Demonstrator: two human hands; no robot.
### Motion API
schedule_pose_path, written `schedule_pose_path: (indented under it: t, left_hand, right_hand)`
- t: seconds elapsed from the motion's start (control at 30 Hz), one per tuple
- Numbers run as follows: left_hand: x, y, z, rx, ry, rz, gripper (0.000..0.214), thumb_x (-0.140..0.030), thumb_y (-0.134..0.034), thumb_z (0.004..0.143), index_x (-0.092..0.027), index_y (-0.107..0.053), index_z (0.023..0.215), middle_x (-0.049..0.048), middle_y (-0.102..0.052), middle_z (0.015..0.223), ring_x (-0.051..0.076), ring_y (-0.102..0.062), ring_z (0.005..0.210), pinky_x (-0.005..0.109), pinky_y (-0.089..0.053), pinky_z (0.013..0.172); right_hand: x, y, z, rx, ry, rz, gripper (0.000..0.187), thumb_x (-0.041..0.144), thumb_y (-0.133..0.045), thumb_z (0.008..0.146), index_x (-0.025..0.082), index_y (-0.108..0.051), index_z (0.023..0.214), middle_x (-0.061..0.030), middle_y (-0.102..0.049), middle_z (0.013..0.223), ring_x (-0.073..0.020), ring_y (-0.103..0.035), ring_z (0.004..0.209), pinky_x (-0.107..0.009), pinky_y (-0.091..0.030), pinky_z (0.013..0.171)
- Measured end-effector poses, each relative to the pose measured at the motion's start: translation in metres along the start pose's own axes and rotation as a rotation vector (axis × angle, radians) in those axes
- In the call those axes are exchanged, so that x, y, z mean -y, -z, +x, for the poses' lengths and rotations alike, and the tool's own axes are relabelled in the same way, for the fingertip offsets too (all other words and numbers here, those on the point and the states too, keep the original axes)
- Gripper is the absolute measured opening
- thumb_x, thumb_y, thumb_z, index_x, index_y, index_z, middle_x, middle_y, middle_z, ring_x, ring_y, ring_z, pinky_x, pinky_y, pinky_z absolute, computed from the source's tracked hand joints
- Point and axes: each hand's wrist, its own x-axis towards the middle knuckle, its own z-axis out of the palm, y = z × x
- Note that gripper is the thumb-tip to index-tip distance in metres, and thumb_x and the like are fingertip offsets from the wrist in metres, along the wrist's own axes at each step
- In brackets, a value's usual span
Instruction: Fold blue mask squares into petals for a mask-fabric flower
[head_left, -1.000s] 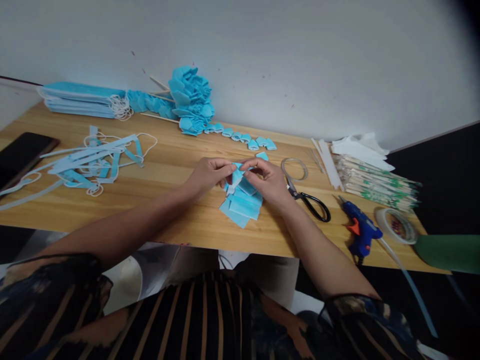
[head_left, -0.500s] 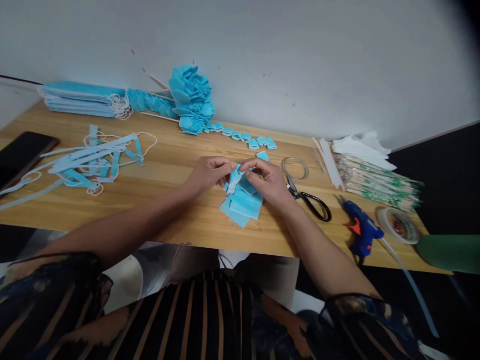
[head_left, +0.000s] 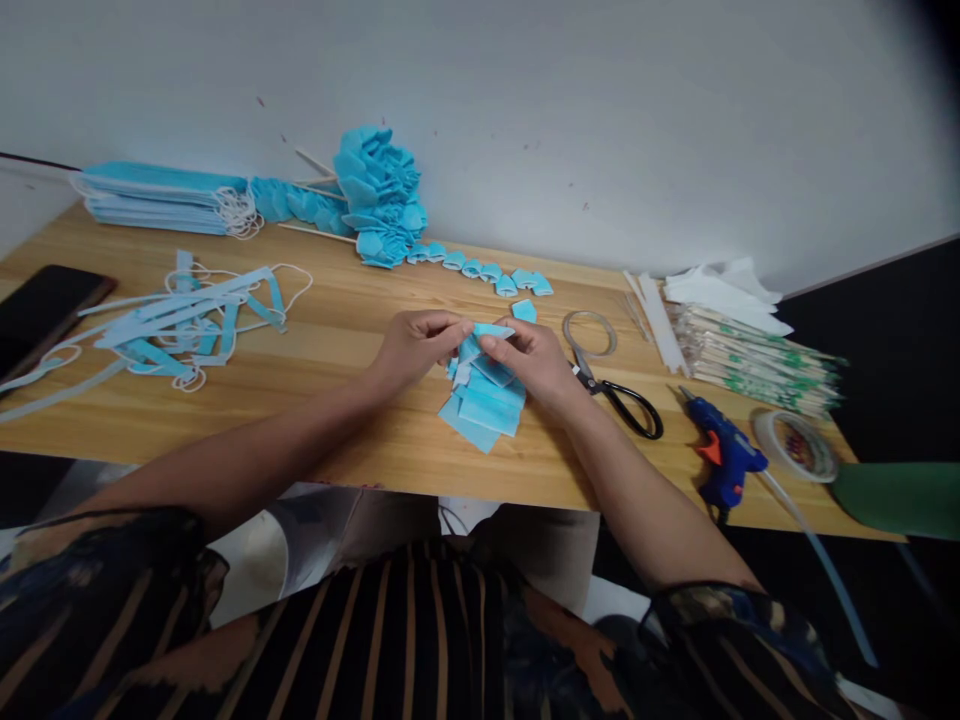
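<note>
A folded piece of blue mask fabric (head_left: 489, 330) is pinched between my two hands, its pointed corner lying toward the right. My left hand (head_left: 424, 343) grips its left side between thumb and fingertips. My right hand (head_left: 534, 358) is closed on the right part, thumb on top. Beneath them a small pile of cut blue fabric pieces (head_left: 484, 412) lies on the table. One folded blue petal (head_left: 524, 311) sits just behind my right hand, and a row of folded petals (head_left: 471, 268) runs farther back.
Black-handled scissors (head_left: 631, 410) and a blue glue gun (head_left: 726, 455) lie at the right, near a tape roll (head_left: 795, 447) and wrapped sticks (head_left: 757, 360). Stacked masks (head_left: 161, 200), blue fabric flowers (head_left: 381, 195), cut strips (head_left: 202, 315) and a phone (head_left: 49, 315) are left.
The fabric between my hands now shows a flat fold with a point to the right. My right fingers have moved behind it, with the thumb in front.
</note>
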Motion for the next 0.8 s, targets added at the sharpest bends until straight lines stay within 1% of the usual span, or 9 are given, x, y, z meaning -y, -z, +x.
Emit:
schedule_pose_path:
  t: [0.07, 0.2, 0.33, 0.43, 0.5, 0.63, 0.73, 0.8]
  left_hand:
    - [-0.001, 0.0, -0.001, 0.005, -0.005, 0.016, 0.03, -0.042, -0.068, 0.082, -0.018, -0.065, 0.064, -0.0026, -0.058, 0.055, 0.009, -0.051, 0.053, 0.021, -0.043, 0.054]
    - [0.0, 0.0, -0.001, 0.022, -0.027, 0.032, 0.03, -0.042, -0.067, 0.083, -0.018, -0.066, 0.065, -0.0025, -0.058, 0.056, 0.009, -0.051, 0.054, 0.02, -0.042, 0.054]
    - [0.004, 0.0, 0.001, 0.035, -0.019, 0.044, 0.025, -0.039, -0.067, 0.083, -0.017, -0.069, 0.07, -0.0018, -0.062, 0.06, 0.008, -0.051, 0.054, 0.02, -0.041, 0.053]
    - [0.007, -0.001, 0.001, 0.075, 0.006, 0.072, 0.021, -0.037, -0.067, 0.08, -0.017, -0.072, 0.075, -0.0017, -0.063, 0.062, 0.008, -0.051, 0.055, 0.019, -0.041, 0.053]
    - [0.008, -0.002, 0.0, 0.101, 0.011, 0.094, 0.021, -0.036, -0.066, 0.079, -0.017, -0.073, 0.076, -0.0014, -0.063, 0.063, 0.009, -0.052, 0.056, 0.019, -0.042, 0.053]
    - [0.008, -0.002, -0.001, 0.115, 0.013, 0.118, 0.023, -0.038, -0.065, 0.08, -0.017, -0.073, 0.074, -0.0009, -0.064, 0.062, 0.009, -0.053, 0.056, 0.019, -0.042, 0.052]
    - [0.005, -0.002, 0.0, 0.1, 0.029, 0.091, 0.025, -0.04, -0.066, 0.08, -0.017, -0.072, 0.072, 0.0001, -0.066, 0.064, 0.008, -0.053, 0.055, 0.018, -0.042, 0.052]
    - [0.005, -0.002, 0.0, 0.085, 0.049, 0.051, 0.026, -0.041, -0.066, 0.079, -0.017, -0.071, 0.071, 0.0005, -0.066, 0.064, 0.008, -0.052, 0.054, 0.018, -0.043, 0.052]
  right_hand:
    - [0.001, -0.001, -0.001, -0.003, 0.008, -0.01, 0.052, 0.069, -0.077, 0.077, 0.021, -0.058, 0.068, 0.0041, -0.051, 0.063, -0.0106, -0.041, 0.06, -0.027, -0.033, 0.056]
    - [-0.001, -0.001, -0.002, -0.025, 0.008, -0.001, 0.041, 0.057, -0.078, 0.08, 0.022, -0.059, 0.072, 0.0041, -0.051, 0.065, -0.0108, -0.042, 0.06, -0.027, -0.034, 0.057]
    - [-0.005, -0.001, 0.0, -0.111, 0.019, 0.002, 0.036, 0.049, -0.075, 0.081, 0.022, -0.055, 0.069, 0.0036, -0.051, 0.066, -0.0116, -0.044, 0.062, -0.027, -0.035, 0.058]
    - [-0.005, -0.001, 0.001, -0.16, 0.045, 0.025, 0.032, 0.046, -0.072, 0.084, 0.022, -0.056, 0.071, 0.0038, -0.051, 0.066, -0.0115, -0.044, 0.062, -0.027, -0.035, 0.059]
    - [-0.004, 0.0, 0.001, -0.175, 0.057, 0.032, 0.03, 0.046, -0.071, 0.085, 0.022, -0.058, 0.073, 0.0042, -0.05, 0.066, -0.0111, -0.042, 0.061, -0.027, -0.033, 0.058]
    - [-0.003, 0.0, 0.001, -0.167, 0.054, 0.03, 0.035, 0.052, -0.073, 0.084, 0.023, -0.058, 0.073, 0.0045, -0.047, 0.064, -0.0111, -0.039, 0.06, -0.027, -0.032, 0.057]
    - [-0.002, 0.002, 0.0, -0.156, 0.063, 0.049, 0.038, 0.057, -0.069, 0.087, 0.022, -0.061, 0.074, 0.0039, -0.047, 0.064, -0.0119, -0.041, 0.061, -0.028, -0.034, 0.059]
    - [-0.001, 0.004, -0.001, -0.135, 0.083, 0.064, 0.038, 0.059, -0.066, 0.089, 0.022, -0.066, 0.078, 0.0031, -0.051, 0.067, -0.0124, -0.044, 0.064, -0.028, -0.037, 0.061]
